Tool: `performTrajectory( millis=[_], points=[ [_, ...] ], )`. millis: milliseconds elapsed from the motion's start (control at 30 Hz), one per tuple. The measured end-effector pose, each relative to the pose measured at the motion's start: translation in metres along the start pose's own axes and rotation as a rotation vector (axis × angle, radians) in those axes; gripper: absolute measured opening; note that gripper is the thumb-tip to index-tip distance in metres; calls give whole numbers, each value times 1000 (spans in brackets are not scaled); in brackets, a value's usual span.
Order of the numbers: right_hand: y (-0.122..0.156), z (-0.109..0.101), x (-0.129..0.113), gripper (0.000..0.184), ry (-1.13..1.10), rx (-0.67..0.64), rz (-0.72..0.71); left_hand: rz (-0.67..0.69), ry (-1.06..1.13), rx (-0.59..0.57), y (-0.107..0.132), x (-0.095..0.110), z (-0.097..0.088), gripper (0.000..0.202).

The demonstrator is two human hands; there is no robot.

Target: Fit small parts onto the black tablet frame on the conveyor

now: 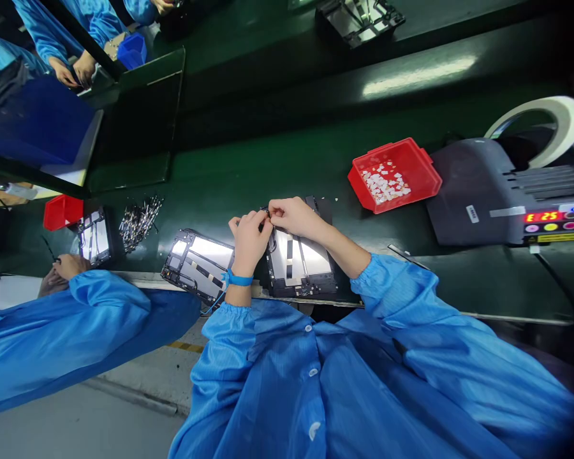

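An opened tablet, silver panels in a black frame, lies flat before me near the bench edge. At its far left corner my left hand and my right hand meet, fingertips pinched together. Something small and dark shows between them, too small and covered to name. A blue wrist strap circles my left wrist. Just left, a second opened tablet lies at a slant, partly behind my left forearm.
A red bin of small white pieces stands right, beside a grey tape dispenser. On the left lie a pile of thin cables, another tablet and a co-worker's hand. One more device sits on the far ledge.
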State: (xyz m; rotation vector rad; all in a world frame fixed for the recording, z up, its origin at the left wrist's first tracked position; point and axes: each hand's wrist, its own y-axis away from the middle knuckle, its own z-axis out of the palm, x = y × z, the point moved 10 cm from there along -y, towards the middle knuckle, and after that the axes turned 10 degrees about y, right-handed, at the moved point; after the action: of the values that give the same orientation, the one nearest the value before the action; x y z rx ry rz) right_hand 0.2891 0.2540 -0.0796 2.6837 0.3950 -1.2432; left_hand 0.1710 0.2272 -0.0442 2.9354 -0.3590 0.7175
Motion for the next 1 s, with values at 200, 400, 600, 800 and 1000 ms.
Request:
performTrajectory(
  millis=[200, 400, 600, 800, 1000],
  points=[
    [10, -4, -1, 6, -68, 30, 52, -13, 16, 8, 2, -2, -1, 25],
    [13, -2, 2, 10, -134, 21, 84, -15, 20, 21, 1, -6, 3, 24],
    [20, -6, 2, 12, -133, 59, 122, -22, 27, 42, 2, -7, 2, 24],
    [14, 10, -2, 8, -165, 16, 124, -37, 16, 40, 2, -9, 4, 25],
    [45, -47, -14, 9, -97, 103, 136, 7, 43, 5, 1, 1, -3, 23]
  ],
)
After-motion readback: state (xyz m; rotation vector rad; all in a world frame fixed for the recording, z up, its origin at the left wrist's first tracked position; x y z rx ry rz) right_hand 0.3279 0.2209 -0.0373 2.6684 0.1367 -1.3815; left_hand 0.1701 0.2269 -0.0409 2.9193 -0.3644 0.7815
